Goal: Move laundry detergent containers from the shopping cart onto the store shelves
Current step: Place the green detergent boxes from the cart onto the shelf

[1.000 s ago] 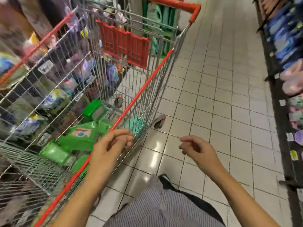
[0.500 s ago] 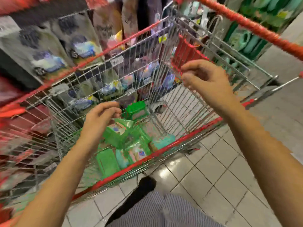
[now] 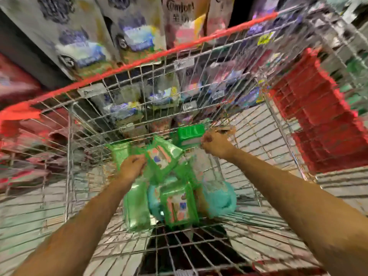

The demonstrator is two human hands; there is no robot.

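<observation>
Both arms are now reached down into the wire shopping cart (image 3: 139,92), where a second ago they hung outside its red-edged rim and half a second ago had only crossed above it. The left hand (image 3: 132,166) has dropped onto the pile of green detergent pouches at the cart's bottom, and its grip appears closed on the edge of the uppermost tilted green pouch (image 3: 163,156), which lies just right of and against that grip; motion blur keeps the exact finger placement from being read. The right hand (image 3: 216,145) has come down from near the red child-seat flap (image 3: 322,120) to the far end of the cart, its fingers curled together beside a green lidded tub (image 3: 191,134) that sits just left of that grip; whether the tub or the wire is actually held cannot be told. Below and nearer than the left grip lie another green pouch (image 3: 137,208), a labelled green pouch (image 3: 179,206) and a teal refill bag (image 3: 219,198), all untouched. Beyond the cart, past both grips, the store shelves (image 3: 127,36) carry blurred softener packs. The shift is judged to mean that the approach is over and a pickup has begun: nothing has been lifted clear yet, so every container is still in the cart, and the shelving step remains wholly ahead.
</observation>
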